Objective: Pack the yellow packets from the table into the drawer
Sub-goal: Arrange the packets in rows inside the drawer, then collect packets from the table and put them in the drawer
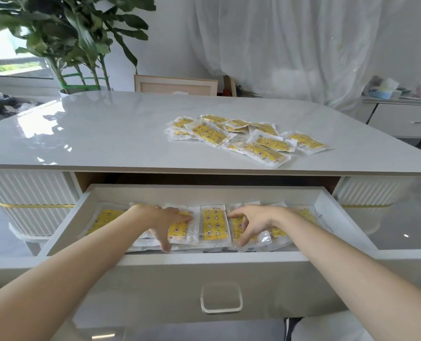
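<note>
Packing is judged partway done: yellow packets [106, 216] are laid flat, side by side along the open drawer [204, 262], apparently to leave room for the loose pile [249, 140] well apart on the table [106, 134]. The left hand [166, 221] is spread flat, pressed on the packet left of the centre packet [213, 225]. The right hand [253, 222], loosely spread, touches its right neighbour. Nothing is gripped.

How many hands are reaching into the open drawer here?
2. The left hand rests on a yellow packet left of the uncovered middle packet; the right hand touches the packets right of it. Neither is hidden.
</note>
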